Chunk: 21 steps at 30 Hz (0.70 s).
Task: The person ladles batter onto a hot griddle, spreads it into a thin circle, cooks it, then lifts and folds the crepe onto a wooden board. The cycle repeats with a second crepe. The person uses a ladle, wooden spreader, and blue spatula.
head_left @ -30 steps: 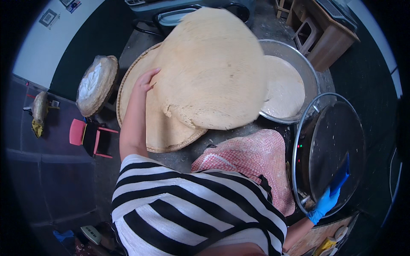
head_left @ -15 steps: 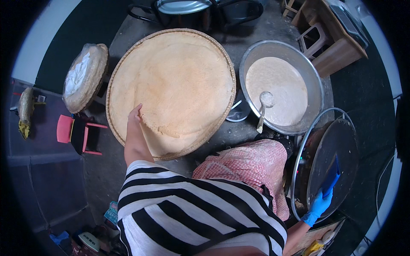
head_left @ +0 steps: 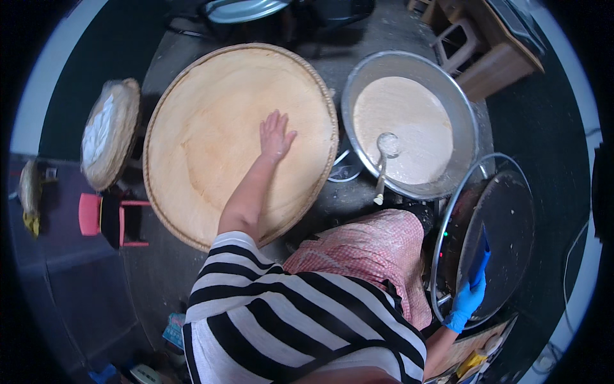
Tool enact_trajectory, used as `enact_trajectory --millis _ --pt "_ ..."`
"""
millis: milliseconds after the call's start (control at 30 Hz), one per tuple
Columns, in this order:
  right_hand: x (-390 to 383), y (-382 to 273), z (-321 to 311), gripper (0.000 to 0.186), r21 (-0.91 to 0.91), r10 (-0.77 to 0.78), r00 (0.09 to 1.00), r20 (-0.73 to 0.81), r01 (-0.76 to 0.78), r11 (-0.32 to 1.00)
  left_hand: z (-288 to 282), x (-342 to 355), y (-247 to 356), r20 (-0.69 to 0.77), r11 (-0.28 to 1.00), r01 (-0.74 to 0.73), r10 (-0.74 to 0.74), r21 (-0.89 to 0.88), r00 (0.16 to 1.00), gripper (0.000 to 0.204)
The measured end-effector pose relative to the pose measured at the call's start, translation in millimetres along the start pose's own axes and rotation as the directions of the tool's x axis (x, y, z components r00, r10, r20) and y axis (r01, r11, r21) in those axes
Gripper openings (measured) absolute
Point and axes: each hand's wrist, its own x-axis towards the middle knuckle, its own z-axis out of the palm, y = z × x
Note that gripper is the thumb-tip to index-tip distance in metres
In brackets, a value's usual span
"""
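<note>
My bare left hand (head_left: 276, 136) rests with fingers spread on a broad, thin, tan pancake-like sheet (head_left: 217, 121). That sheet fills a large round woven tray (head_left: 149, 192) with a raised braided rim. At the right, my right hand (head_left: 469, 299) wears a blue glove and is closed round a flat blue scraper (head_left: 481, 261). The scraper stands over the left part of a round dark griddle (head_left: 511, 237), whose surface looks bare; whether they touch I cannot tell.
Beyond my knees stands a wide metal basin (head_left: 465, 105) of pale batter (head_left: 416, 121), with a ladle (head_left: 382, 169) in it. A metal hoop (head_left: 440, 246) surrounds the griddle. Leftward are a wrapped round basket (head_left: 112, 134) and a pink chair (head_left: 91, 215). A wooden desk (head_left: 499, 70) is far right.
My left hand has moved from the sheet's near left edge to its middle right. The fold and gap near the front edge are gone; the sheet lies flatter. My right hand still holds the scraper.
</note>
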Motion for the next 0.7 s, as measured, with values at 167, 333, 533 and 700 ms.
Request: enact_trajectory --millis 167,333,533,700 --pt "-11 16 -4 0.038 -0.039 0.090 0.994 -0.066 -0.092 0.995 30 17 61 0.207 1.000 0.001 -0.006 0.022 0.978 0.069" --pt "-25 35 -12 0.037 -0.038 0.204 0.970 -0.135 -0.210 0.977 54 8 39 0.231 0.993 0.026 -0.053 0.118 0.972 0.073" --pt "-17 28 -16 0.043 -0.105 0.056 0.988 -0.145 -0.072 0.992 64 7 33 0.100 0.965 -0.121 0.100 0.234 0.990 0.071" --pt "6 14 0 0.043 -0.213 -0.064 0.995 -0.079 0.046 0.976 46 -10 63 0.069 0.961 -0.227 0.218 0.158 0.973 0.060"
